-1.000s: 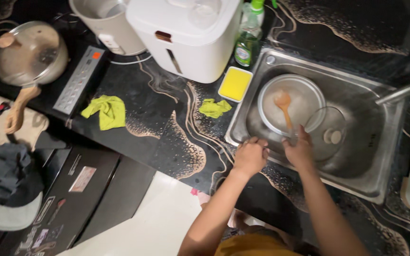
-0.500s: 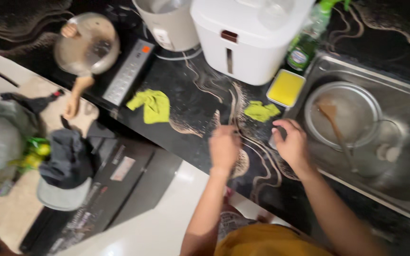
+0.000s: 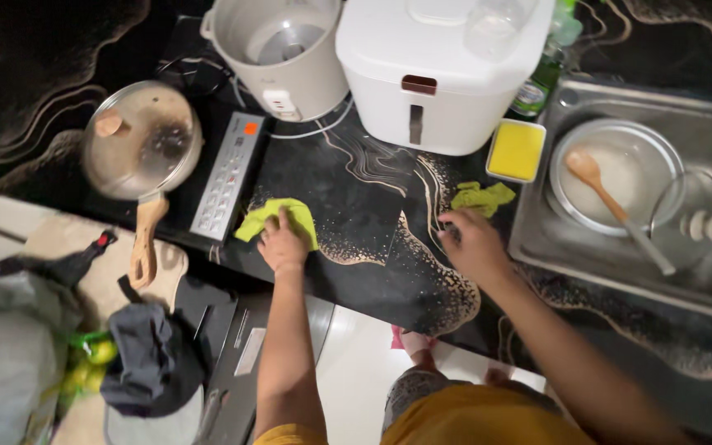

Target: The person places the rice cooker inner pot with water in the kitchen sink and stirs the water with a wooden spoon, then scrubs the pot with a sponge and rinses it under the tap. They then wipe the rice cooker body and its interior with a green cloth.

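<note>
While the left hand (image 3: 283, 241) presses a yellow cloth (image 3: 272, 216), the right hand (image 3: 473, 241) rests flat.

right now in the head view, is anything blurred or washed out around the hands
Head view: the left hand on the yellow-green cloth is fairly sharp; the right hand is slightly smeared at the fingers; the white appliance top is overexposed, glare glints off the pan lid, and the dark counter corners fall into shadow.
</note>
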